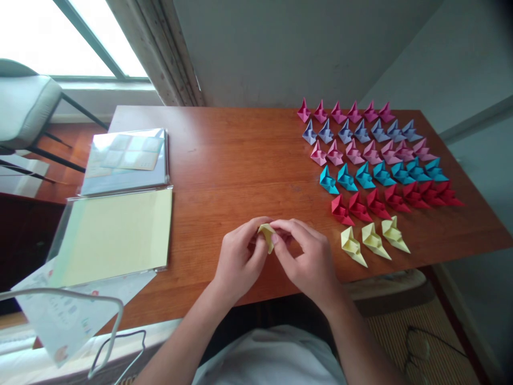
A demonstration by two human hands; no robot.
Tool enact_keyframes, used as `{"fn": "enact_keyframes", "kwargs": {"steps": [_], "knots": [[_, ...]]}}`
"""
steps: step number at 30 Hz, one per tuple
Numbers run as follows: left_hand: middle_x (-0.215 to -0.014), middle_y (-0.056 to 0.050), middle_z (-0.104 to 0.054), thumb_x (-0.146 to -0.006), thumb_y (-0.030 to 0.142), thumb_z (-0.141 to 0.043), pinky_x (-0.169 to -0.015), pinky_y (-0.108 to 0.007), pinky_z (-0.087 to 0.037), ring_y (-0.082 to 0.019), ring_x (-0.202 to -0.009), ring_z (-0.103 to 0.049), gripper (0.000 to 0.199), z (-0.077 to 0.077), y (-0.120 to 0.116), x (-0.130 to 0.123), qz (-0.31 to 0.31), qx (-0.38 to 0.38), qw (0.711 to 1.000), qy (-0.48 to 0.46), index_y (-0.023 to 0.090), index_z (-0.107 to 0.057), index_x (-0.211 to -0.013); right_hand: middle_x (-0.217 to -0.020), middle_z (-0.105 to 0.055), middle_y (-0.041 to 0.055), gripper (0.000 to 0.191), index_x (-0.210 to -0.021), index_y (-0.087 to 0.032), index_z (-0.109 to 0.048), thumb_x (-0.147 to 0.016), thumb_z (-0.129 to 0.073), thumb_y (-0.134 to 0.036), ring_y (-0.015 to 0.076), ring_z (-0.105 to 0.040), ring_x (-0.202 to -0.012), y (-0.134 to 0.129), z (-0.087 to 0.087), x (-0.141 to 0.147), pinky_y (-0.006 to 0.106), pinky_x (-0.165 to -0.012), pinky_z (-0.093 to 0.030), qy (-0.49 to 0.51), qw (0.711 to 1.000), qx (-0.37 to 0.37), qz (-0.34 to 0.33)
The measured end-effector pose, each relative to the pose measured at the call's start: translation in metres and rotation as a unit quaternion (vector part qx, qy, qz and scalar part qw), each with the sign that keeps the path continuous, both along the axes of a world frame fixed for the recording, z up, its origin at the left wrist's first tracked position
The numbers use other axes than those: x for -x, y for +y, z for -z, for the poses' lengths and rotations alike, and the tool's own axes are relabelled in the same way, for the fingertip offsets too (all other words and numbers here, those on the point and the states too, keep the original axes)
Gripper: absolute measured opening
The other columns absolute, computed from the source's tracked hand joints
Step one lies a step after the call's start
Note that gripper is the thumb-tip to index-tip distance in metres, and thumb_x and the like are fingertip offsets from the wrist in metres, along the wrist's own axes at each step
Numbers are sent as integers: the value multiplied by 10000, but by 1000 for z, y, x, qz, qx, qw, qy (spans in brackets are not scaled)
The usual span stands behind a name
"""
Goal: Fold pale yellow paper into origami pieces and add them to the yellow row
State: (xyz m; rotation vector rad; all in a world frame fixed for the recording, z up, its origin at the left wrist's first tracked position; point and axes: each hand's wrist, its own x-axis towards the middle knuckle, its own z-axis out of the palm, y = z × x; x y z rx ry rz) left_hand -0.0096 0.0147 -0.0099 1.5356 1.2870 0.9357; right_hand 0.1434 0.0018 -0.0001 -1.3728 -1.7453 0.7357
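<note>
A small folded piece of yellow paper [266, 235] is pinched between both hands above the front of the wooden table. My left hand [242, 255] grips it from the left, thumb on the near side. My right hand [306, 254] has thumb and forefinger closed on its right edge; the other fingers are partly hidden behind. To the right stand three finished-looking yellow origami boats [373, 240] with pointed ends. Behind them run rows of similar folded boats in red [375, 204], turquoise [364, 175], pink [354, 152], lavender [345, 131] and magenta [337, 113].
On the left lies a clear pack of yellow paper sheets [116, 235], with another pack [128, 179] behind it. A patterned white sheet [76, 313] sticks out beneath, near a white cable [116, 326]. A chair [28, 109] stands beyond the table's [224, 160] left side.
</note>
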Motion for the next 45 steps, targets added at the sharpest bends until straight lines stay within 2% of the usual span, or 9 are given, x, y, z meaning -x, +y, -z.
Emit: {"fn": "enact_keyframes", "kwargs": {"steps": [6, 14, 17, 23, 27, 32, 37, 42, 45], "knots": [[-799, 3, -714, -779, 129, -597, -631, -205, -497, -139, -712, -649, 149, -2, 4, 0, -44, 73, 991, -103, 183, -673, -896, -963, -727, 71, 247, -1150, -227, -634, -958, -534, -108, 204, -677, -889, -6, 4, 6, 353, -826, -560, -51, 994, -93, -26], [-831, -4, -698, -801, 111, -608, -667, -215, -511, -143, -752, -655, 136, -1, 1, 2, -41, 43, 993, -103, 180, -670, -901, -972, -732, 85, 327, -1222, -220, -617, -935, -556, -76, 211, -683, -869, -9, 7, 6, 366, -814, -571, -65, 990, -122, -32], [-919, -32, -737, -834, 148, -633, -707, -221, -534, -160, -824, -690, 176, -3, 2, 1, -32, 77, 986, -143, 172, -695, -997, -948, -737, 67, 390, -1281, -247, -613, -940, -531, -77, 207, -700, -862, -8, 10, 5, 356, -806, -578, -68, 989, -130, -13], [-1059, -93, -751, -882, 290, -695, -719, -248, -566, -198, -889, -710, 348, -6, 2, -2, 25, 172, 958, -227, 159, -677, -1203, -947, -747, 56, 384, -1257, -263, -663, -940, -528, -94, 196, -711, -851, -4, 11, -2, 330, -779, -575, -41, 994, -99, 31], [-972, -72, -751, -891, 277, -690, -677, -234, -563, -155, -777, -684, 387, -5, 4, 0, 37, 199, 946, -254, 147, -668, -1255, -908, -709, 50, 368, -1217, -261, -696, -938, -529, -88, 189, -667, -824, -2, 10, -10, 332, -752, -548, -29, 995, -89, 13], [-886, -42, -747, -873, 211, -693, -666, -191, -534, -109, -722, -638, 323, -1, 6, 4, 25, 217, 932, -290, 148, -720, -1189, -907, -649, 47, 368, -1209, -266, -708, -927, -551, -89, 192, -619, -843, 1, 8, -18, 348, -764, -529, -19, 997, -70, -32], [-936, -74, -754, -907, 299, -647, -728, -259, -567, -166, -800, -683, 357, 1, 6, 7, 34, 250, 899, -358, 159, -699, -1231, -982, -643, 59, 399, -1241, -271, -690, -924, -549, -74, 200, -612, -909, 3, 6, -18, 363, -812, -525, -20, 997, -66, -44], [-911, -47, -739, -821, 265, -801, -707, -210, -545, -126, -767, -664, 437, 0, 6, 3, 29, 233, 918, -319, 173, -681, -1231, -1050, -646, 76, 363, -1208, -240, -696, -924, -538, -79, 211, -620, -967, 1, 4, -18, 369, -849, -525, -9, 998, -51, -33], [-943, -47, -735, -795, 241, -827, -724, -209, -541, -125, -795, -663, 477, 1, 7, 1, 23, 227, 916, -330, 175, -667, -1240, -1086, -666, 67, 310, -1184, -244, -686, -937, -550, -116, 206, -637, -1001, -2, 4, -17, 345, -856, -532, 29, 999, -16, -27]]}}
